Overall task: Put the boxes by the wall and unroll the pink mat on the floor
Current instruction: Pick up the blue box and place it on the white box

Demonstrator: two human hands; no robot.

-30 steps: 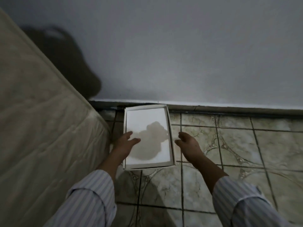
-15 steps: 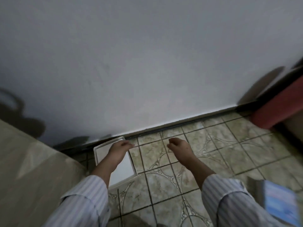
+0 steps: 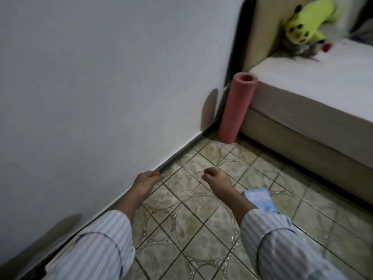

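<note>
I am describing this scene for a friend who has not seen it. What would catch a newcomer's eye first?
Probably the rolled pink mat, standing upright in the corner between the white wall and the bed. Next, the yellow plush toy on the bed at top right. Below, the left hand and right hand reach out empty over the patterned floor tiles.

Left hand (image 3: 147,181) — arm extended forward, palm down, fingers loosely curled, holding nothing. Right hand (image 3: 217,177) — arm extended forward beside the left, back of the hand up, fingers loosely bent under, thumb near the forefinger, holding nothing. Both forearms bare from the wrist; striped sleeves (image 3: 101,245) pushed up toward the elbows.
</note>
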